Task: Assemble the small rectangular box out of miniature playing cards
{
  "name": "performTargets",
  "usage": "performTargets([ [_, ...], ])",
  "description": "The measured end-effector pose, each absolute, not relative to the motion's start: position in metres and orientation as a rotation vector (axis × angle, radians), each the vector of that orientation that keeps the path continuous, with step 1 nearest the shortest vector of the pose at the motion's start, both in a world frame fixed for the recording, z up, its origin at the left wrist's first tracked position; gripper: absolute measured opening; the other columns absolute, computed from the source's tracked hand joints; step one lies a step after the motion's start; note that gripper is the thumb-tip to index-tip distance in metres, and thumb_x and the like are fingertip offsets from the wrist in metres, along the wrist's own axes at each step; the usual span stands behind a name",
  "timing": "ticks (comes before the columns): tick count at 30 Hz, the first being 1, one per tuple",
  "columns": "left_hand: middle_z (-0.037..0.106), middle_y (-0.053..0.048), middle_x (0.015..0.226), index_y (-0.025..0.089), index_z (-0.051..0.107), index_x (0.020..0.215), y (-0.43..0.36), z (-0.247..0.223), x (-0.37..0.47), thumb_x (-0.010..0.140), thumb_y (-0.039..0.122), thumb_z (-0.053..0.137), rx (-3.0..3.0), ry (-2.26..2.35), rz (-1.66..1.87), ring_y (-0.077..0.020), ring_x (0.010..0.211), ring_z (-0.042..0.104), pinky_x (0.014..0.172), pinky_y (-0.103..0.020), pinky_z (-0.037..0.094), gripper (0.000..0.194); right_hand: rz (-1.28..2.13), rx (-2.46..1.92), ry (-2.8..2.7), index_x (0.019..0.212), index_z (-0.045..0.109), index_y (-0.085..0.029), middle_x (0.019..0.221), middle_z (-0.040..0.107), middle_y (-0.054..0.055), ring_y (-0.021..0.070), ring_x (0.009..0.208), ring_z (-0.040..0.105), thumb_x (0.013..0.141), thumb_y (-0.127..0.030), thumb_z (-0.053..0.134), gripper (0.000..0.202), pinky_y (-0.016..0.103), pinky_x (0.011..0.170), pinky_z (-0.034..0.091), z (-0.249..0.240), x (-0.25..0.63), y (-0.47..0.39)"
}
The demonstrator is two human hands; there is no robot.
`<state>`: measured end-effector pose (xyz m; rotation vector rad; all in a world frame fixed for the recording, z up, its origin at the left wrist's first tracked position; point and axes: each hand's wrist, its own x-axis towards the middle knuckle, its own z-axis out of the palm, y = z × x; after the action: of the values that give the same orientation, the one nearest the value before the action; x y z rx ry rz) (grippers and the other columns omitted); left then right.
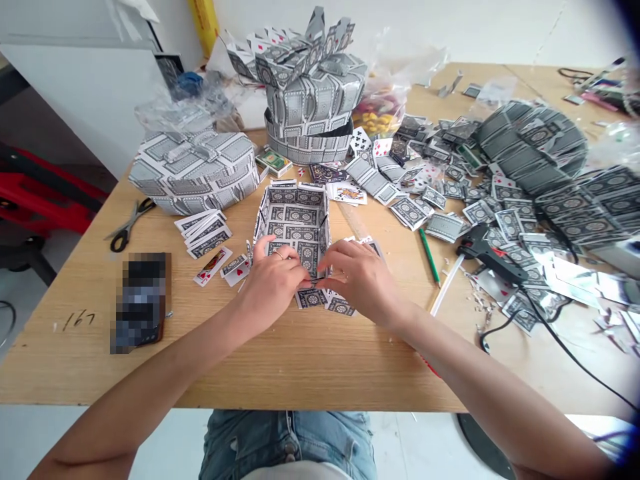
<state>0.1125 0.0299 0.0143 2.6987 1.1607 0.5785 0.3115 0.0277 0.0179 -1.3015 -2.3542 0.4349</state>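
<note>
A shallow rectangular box made of playing cards [295, 217] lies on the wooden table in front of me, its card backs facing up inside. At its near left corner, my left hand [280, 273] has its fingers bent and pinched on the near wall. My right hand [357, 277] pinches the same wall from the right, thumb and fingertips close to the left ones. The fingers partly hide that wall. Just under the hands, loose playing cards [341, 307] stick out on the tabletop.
Scissors [131, 223], a stack of cards [204, 233] and a blurred-out dark object [143, 300] lie left. Large card-woven baskets [195, 170] stand behind. To the right are a green pencil [429, 257], a black glue gun [490, 253] with a trailing cable, and many scattered cards.
</note>
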Motion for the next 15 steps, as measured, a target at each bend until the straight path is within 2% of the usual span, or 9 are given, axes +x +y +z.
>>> performTargets([
  [2,0.07,0.001,0.07,0.019,0.068,0.076,0.03,0.015,0.113,0.091,0.02,0.06,2.7,1.165,0.566,-0.0191,0.089,0.062,0.104,-0.053,0.025,0.017,0.515,-1.401,-2.337,0.087,0.074,-0.022,0.085,0.066,0.002,0.0187,0.083,0.053,0.074,-0.024,0.08,0.014,0.031,0.076,0.038,0.021,0.31,0.031],
  [4,0.07,0.002,0.07,0.018,0.068,0.075,0.029,0.015,0.114,0.091,0.02,0.059,2.707,1.165,0.575,-0.0189,0.089,0.061,0.103,-0.052,0.025,0.017,0.578,-1.458,-2.378,0.079,0.077,-0.023,0.076,0.066,0.002,0.0186,0.078,0.052,0.072,-0.024,0.081,0.008,0.031,0.074,0.038,0.025,0.308,0.035],
  [6,0.069,0.002,0.069,0.018,0.066,0.075,0.029,0.014,0.115,0.091,0.019,0.059,2.723,1.16,0.589,-0.0185,0.087,0.061,0.101,-0.051,0.026,0.018,0.626,-1.475,-2.422,0.072,0.077,-0.023,0.071,0.066,0.002,0.0185,0.077,0.051,0.072,-0.022,0.081,0.005,0.031,0.072,0.037,0.029,0.305,0.039],
  [11,0.066,0.001,0.066,0.015,0.062,0.069,0.027,0.011,0.118,0.093,0.016,0.055,2.794,1.168,0.644,-0.0177,0.083,0.059,0.1,-0.048,0.028,0.024,0.59,-1.401,-2.521,0.064,0.073,-0.019,0.07,0.067,0.003,0.0186,0.078,0.049,0.074,-0.014,0.077,0.013,0.031,0.071,0.034,0.036,0.298,0.042],
  [15,0.066,0.0,0.068,0.016,0.062,0.072,0.023,0.006,0.118,0.094,0.02,0.053,2.845,1.202,0.658,-0.0184,0.09,0.059,0.104,-0.048,0.027,0.023,0.483,-1.325,-2.532,0.064,0.072,-0.02,0.068,0.067,0.002,0.0184,0.074,0.049,0.076,-0.015,0.076,0.013,0.031,0.067,0.033,0.032,0.301,0.038],
])
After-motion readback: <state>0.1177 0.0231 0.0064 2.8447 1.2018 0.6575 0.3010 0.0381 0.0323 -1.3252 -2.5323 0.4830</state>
